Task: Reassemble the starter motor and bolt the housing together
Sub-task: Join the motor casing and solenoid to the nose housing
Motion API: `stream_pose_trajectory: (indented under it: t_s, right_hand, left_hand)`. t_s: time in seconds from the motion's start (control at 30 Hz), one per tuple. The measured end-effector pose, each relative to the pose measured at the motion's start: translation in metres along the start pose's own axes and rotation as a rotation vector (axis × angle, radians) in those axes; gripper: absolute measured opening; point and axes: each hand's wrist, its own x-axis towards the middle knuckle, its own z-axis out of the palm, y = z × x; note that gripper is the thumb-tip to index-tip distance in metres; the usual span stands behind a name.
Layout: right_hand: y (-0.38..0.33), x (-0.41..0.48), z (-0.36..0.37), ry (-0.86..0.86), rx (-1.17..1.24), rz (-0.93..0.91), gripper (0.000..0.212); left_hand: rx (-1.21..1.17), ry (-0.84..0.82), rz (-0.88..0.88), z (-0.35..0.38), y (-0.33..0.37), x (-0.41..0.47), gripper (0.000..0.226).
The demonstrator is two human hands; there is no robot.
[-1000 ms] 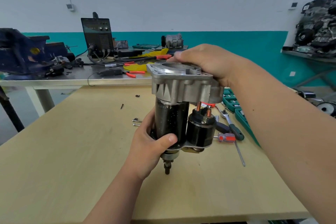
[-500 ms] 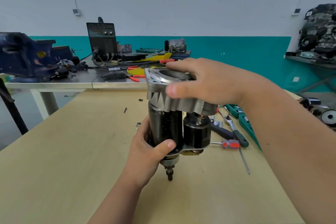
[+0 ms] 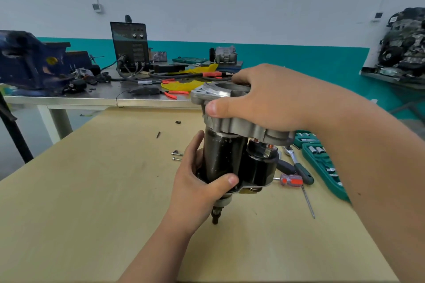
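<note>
At the bench (image 3: 92, 213), your left grip (image 3: 195, 187) wraps round the black motor (image 3: 220, 158). Your right grip (image 3: 271, 99) holds its gray housing (image 3: 239, 126).

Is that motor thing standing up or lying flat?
Upright: the starter motor is vertical, shaft down; left hand grips it low, right hand the housing on top.

Your housing (image 3: 232, 125): cast grey metal, matt; motor body (image 3: 220, 156): black, glossy, white-speckled; table (image 3: 92, 190): pale wood, matt, smooth; screwdriver handle (image 3: 291, 179): clear and red plastic; rear bench (image 3: 96, 96): shiny metal.
</note>
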Motion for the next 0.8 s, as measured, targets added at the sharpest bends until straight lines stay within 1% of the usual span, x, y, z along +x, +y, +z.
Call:
stream_pose_trajectory:
  t_s: [0.1, 0.17, 0.27, 0.33, 0.37, 0.4, 0.43, 0.47, 0.5, 0.53, 0.57, 0.63, 0.73, 0.77, 0.8]
  right_hand:
    - [0.008, -0.001, -0.002, -0.007, 0.043, -0.072, 0.087]
    - [0.011, 0.0, -0.006, -0.033, 0.088, -0.135, 0.089]
    - [0.015, 0.005, -0.007, -0.075, 0.071, -0.2, 0.092]
    - [0.019, 0.01, -0.004, -0.064, 0.091, -0.211, 0.091]
    - [0.022, 0.013, -0.002, -0.04, 0.128, -0.205, 0.087]
    - [0.025, 0.016, -0.001, -0.012, 0.23, -0.193, 0.078]
    - [0.028, 0.018, -0.002, 0.012, 0.413, -0.184, 0.064]
    - [0.032, 0.021, -0.003, 0.031, 0.657, -0.17, 0.05]
    - [0.036, 0.025, -0.004, 0.047, 0.894, -0.164, 0.041]
    - [0.041, 0.028, -0.006, 0.077, 1.054, -0.173, 0.038]
    - [0.046, 0.03, -0.009, 0.104, 1.122, -0.179, 0.038]
    - [0.054, 0.029, -0.009, 0.097, 1.142, -0.154, 0.041]
    - [0.061, 0.021, 0.002, 0.075, 0.984, -0.097, 0.047]
    - [0.063, 0.018, 0.007, 0.089, 0.954, -0.078, 0.048]
    - [0.064, 0.016, 0.011, 0.096, 0.974, -0.061, 0.048]
  left_hand:
    - [-0.022, 0.003, -0.003, 0.001, 0.003, 0.0, 0.093]
    - [-0.026, 0.011, 0.0, 0.0, 0.004, 0.0, 0.089]
    - [-0.038, 0.02, -0.01, -0.001, 0.007, 0.0, 0.084]
    - [-0.046, 0.017, -0.023, -0.002, 0.007, 0.0, 0.082]
    - [-0.054, 0.009, -0.029, -0.002, 0.007, 0.0, 0.08]
    - [-0.059, -0.003, -0.034, -0.003, 0.006, 0.0, 0.079]
    - [-0.059, -0.016, -0.039, -0.003, 0.006, 0.0, 0.077]
    - [-0.053, -0.025, -0.043, -0.004, 0.005, 0.0, 0.076]
    - [-0.042, -0.028, -0.045, -0.004, 0.004, -0.001, 0.075]
    - [-0.033, -0.026, -0.048, -0.004, 0.004, -0.001, 0.074]
    - [-0.034, -0.026, -0.053, -0.005, 0.004, -0.001, 0.071]
    - [-0.054, -0.041, -0.067, -0.005, 0.004, -0.001, 0.065]
    - [-0.045, -0.028, -0.076, -0.006, 0.003, -0.001, 0.061]
    - [-0.038, -0.02, -0.073, -0.006, 0.004, 0.0, 0.062]
    - [-0.038, -0.018, -0.071, -0.006, 0.004, 0.0, 0.063]
